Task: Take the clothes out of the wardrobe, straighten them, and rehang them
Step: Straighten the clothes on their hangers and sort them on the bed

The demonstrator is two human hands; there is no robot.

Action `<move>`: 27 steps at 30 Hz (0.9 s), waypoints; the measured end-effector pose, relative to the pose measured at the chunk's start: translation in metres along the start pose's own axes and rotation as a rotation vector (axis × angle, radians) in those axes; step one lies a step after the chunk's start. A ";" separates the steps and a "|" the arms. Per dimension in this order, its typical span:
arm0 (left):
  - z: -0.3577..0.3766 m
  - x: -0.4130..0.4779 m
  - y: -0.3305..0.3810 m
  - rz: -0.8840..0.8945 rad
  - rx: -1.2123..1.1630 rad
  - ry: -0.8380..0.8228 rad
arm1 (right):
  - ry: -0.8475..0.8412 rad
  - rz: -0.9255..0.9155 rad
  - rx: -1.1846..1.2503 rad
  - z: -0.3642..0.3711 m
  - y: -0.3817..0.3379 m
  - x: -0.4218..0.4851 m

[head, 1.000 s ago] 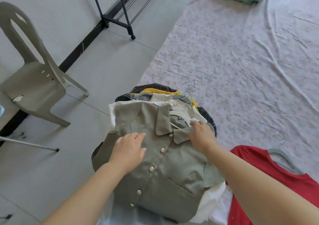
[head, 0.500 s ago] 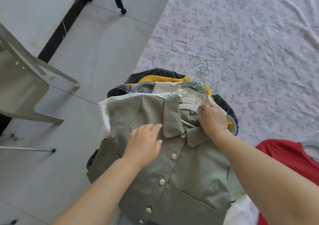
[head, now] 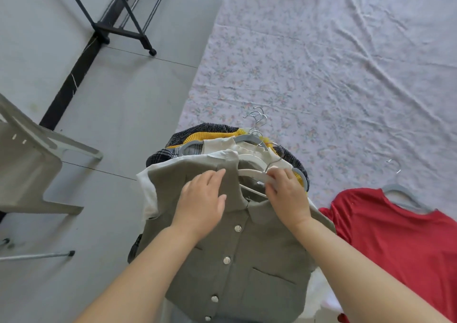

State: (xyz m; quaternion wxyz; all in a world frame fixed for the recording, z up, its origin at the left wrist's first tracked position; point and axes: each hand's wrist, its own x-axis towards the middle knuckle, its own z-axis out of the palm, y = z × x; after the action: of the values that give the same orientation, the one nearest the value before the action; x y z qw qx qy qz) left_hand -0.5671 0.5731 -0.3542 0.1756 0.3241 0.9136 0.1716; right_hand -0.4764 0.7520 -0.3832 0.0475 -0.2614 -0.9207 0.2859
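Olive shirt (head: 247, 260) — left hand (head: 201, 204) flat on it, right hand (head: 288, 199) pinching its white hanger (head: 252, 173).

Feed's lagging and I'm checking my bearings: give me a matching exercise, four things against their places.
Things
1. grey-green buttoned shirt
2. white plastic hanger
3. red T-shirt
4. beige plastic chair

Places
A. on the bare grey floor, left
B. in the right hand's grip
C. on the floral sheet, far right
D. under the left hand

Pairs: 1-D, 2-B, 3-C, 4-A
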 end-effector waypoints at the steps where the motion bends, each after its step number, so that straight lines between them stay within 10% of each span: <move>1: -0.008 -0.002 0.006 0.019 -0.003 0.004 | 0.022 -0.007 0.020 -0.009 -0.007 -0.010; 27: -0.008 -0.166 0.228 0.803 -0.062 0.085 | 0.587 0.217 -0.019 -0.203 0.030 -0.328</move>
State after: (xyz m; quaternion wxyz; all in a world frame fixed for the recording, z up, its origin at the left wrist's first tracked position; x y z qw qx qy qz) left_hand -0.3279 0.6302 -0.2152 0.0664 0.6424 0.7153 0.2672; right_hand -0.1334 0.7080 -0.2106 0.2782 -0.4300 -0.8370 0.1927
